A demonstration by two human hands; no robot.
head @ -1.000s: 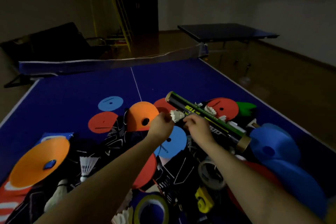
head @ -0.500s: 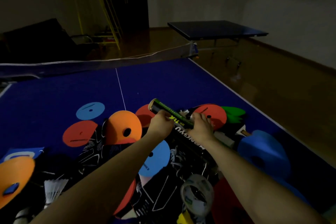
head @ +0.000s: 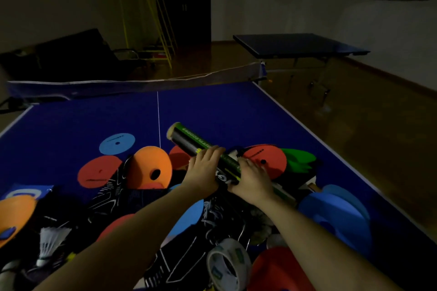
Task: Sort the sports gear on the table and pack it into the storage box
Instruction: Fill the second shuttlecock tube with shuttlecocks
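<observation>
- Dim games room, blue ping-pong table point(head: 71, 125) buried in gear at the near end.
- Shuttlecock tube point(head: 189, 143) now gripped by both: left hand point(head: 204, 169) wrapped round the middle, right hand point(head: 251, 178) clamped nearer the back end, over the pile. Loose white shuttle from a second ago gone, probably tucked inside.
- No storage box visible anywhere; tube's near end hidden under the right wrist, everything murky.
</observation>
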